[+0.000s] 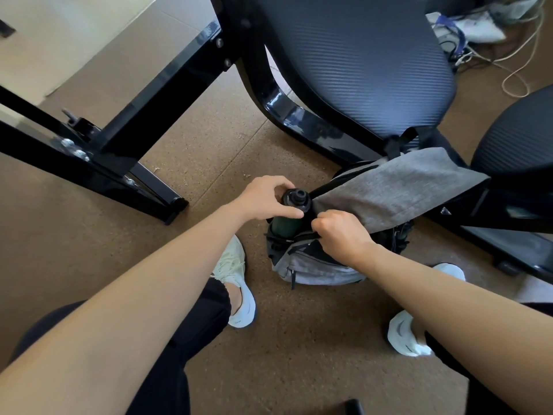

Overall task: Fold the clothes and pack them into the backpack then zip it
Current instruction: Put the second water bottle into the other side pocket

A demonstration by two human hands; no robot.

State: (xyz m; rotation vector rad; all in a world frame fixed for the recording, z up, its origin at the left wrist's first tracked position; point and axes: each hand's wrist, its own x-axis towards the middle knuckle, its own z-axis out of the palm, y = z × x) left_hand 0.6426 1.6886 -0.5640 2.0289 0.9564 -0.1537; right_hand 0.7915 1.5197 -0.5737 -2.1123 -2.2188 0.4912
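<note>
A grey backpack [386, 190] stands on the brown floor between my feet and a chair, its top flap leaning back against the seat. A dark green bottle [288, 226] with a black cap sits upright in the backpack's left side pocket. My left hand [266, 199] grips the bottle around its cap and neck. Just to the right, my right hand [341, 232] is closed in a fist on the black edge of the backpack beside the pocket. No clothes are in sight.
A black mesh chair [359, 64] stands right behind the backpack, with a second chair [514, 139] at the right. A black table frame [119, 136] crosses the left side. Cables and bags [478, 28] lie at the far right. My white shoes [236, 283] flank the backpack.
</note>
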